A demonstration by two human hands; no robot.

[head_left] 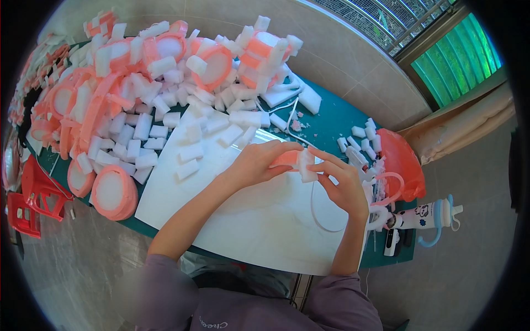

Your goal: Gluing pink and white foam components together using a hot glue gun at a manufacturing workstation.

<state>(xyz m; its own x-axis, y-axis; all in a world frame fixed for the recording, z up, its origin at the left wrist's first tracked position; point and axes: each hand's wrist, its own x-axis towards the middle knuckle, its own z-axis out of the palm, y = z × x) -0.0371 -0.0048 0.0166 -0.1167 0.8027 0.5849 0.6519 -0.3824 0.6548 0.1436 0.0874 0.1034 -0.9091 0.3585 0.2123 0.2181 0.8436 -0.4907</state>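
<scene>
Over the white board (237,220) my two hands meet. My left hand (255,164) pinches a small pink foam piece (287,159) between thumb and fingers. The fingertips of my right hand (343,185) are closed on a white foam block (306,165), which stands upright against the end of the pink piece. Whether the two are stuck together I cannot tell. Loose white foam blocks (189,152) lie on the board just beyond my left forearm.
A large heap of white blocks and pink foam rings (213,67) covers the left and back of the green table (331,113). Stacked pink-rimmed discs (115,193) sit at the front left edge. At right are a red plastic bag (402,165), a tumbler (417,216) and red stools (44,185) far left.
</scene>
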